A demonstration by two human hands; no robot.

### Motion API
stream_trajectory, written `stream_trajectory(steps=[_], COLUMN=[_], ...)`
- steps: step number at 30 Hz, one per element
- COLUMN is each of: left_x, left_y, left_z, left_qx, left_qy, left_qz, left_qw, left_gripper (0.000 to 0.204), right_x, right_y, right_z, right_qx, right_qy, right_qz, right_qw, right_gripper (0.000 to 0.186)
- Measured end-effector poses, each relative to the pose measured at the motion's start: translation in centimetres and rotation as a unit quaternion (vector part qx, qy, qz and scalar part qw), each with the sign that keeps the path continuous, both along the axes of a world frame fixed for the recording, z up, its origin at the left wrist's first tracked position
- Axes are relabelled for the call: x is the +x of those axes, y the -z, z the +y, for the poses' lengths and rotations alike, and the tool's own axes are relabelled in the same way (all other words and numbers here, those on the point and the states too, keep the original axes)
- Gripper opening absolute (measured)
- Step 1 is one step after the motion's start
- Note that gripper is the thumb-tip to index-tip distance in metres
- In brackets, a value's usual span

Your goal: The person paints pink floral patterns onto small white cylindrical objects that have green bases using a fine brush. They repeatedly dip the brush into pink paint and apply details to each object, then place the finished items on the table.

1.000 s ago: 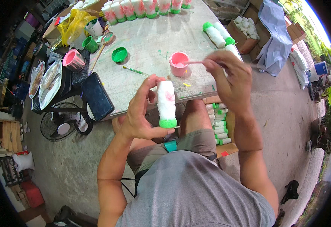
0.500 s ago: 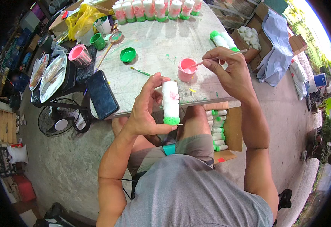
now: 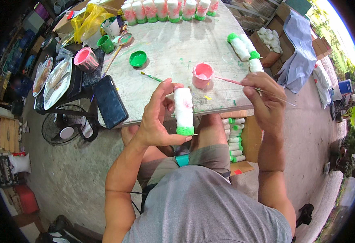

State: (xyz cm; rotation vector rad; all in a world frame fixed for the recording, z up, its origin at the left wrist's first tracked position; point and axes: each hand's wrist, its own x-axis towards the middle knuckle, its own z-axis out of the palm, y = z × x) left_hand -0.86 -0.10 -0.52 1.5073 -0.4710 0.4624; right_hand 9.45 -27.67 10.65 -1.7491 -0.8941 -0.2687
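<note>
My left hand (image 3: pixel 157 117) holds a white candle (image 3: pixel 183 107) upright between fingers and thumb, just past the table's near edge. The candle has a green base and a faint pink mark on its side; a short wick end sticks out by my thumb. In my right hand (image 3: pixel 266 101) is a thin paintbrush (image 3: pixel 230 81), its pink-coated tip pointing left toward a pink paint cup (image 3: pixel 203 75). The brush is clear of the cup. A second brush with a green handle (image 3: pixel 151 76) lies on the table behind my left hand.
Finished-looking pink, white and green candles (image 3: pixel 173 11) stand in rows at the far edge. Plain white-and-green ones (image 3: pixel 240 46) lie at the right. A green paint lid (image 3: pixel 137 59), a phone (image 3: pixel 110 101) and a fan (image 3: pixel 66 125) are leftward. A box of candles (image 3: pixel 248 137) sits below.
My right hand has moved right and nearer to me, drawing the brush tip out of the pink cup. My left hand keeps the candle in nearly the same place.
</note>
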Motion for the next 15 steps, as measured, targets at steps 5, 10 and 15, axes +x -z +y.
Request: stream_trajectory(steps=[5,10,15], left_x=[-0.2,-0.6,-0.8], left_y=[-0.4,-1.5,-2.3], left_z=[-0.2,-1.5,-2.1], left_qx=[0.063,0.090,0.098], left_qy=[-0.018,-0.054,-0.068], left_qz=[-0.025,-0.120,-0.143], left_qw=[0.998,0.987,0.983], left_gripper=[0.136,0.134,0.134], right_x=[-4.1,-7.9,-8.4], right_y=[5.5,7.6,7.5], right_z=[0.5,3.5,3.8], right_qx=[0.264,0.318,0.314], right_qy=[-0.025,-0.061,-0.069], right_qz=[0.192,0.169,0.150], right_qw=[0.945,0.931,0.935], right_gripper=[0.014,0.015,0.014])
